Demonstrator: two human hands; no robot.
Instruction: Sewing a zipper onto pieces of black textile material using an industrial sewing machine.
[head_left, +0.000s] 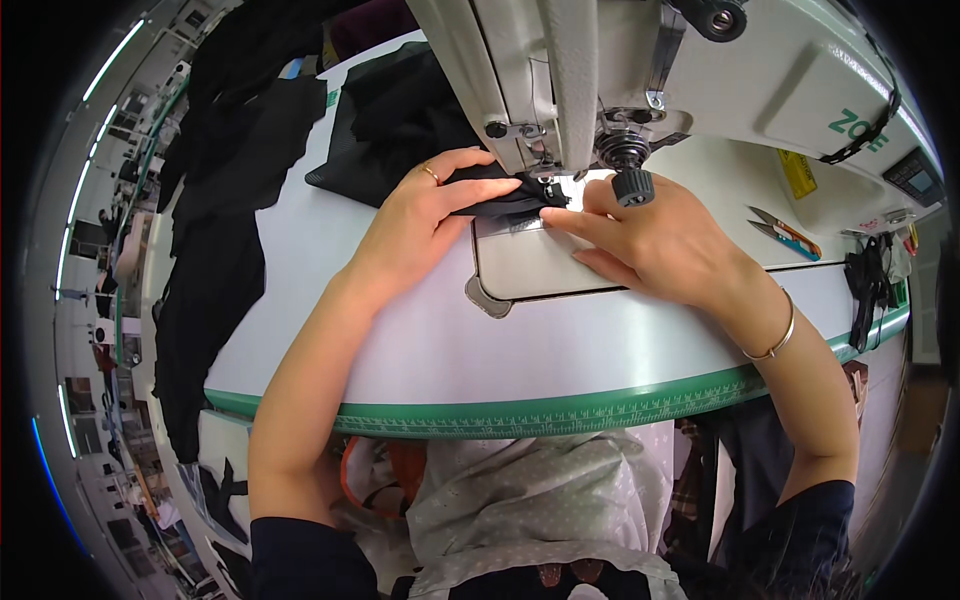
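Black fabric (400,120) lies on the sewing machine table, and its narrow folded end reaches under the needle area. My left hand (430,210) rests on this fabric left of the needle, fingers stretched out and apart, a ring on one. To the right, my right hand (655,240) has its fingers extended, and one fingertip touches the fabric's end by the bright needle plate. The sewing machine (575,80) rises between and above both hands. Its round black knob (632,187) hides part of the right hand's fingers, and the needle itself cannot be made out.
Thread snips (785,235) with blue and orange handles lie on the machine bed at right. Black cut pieces (215,210) drape down the table's left side. A green ruler edge (560,412) borders the front. Black cords (868,285) hang at far right.
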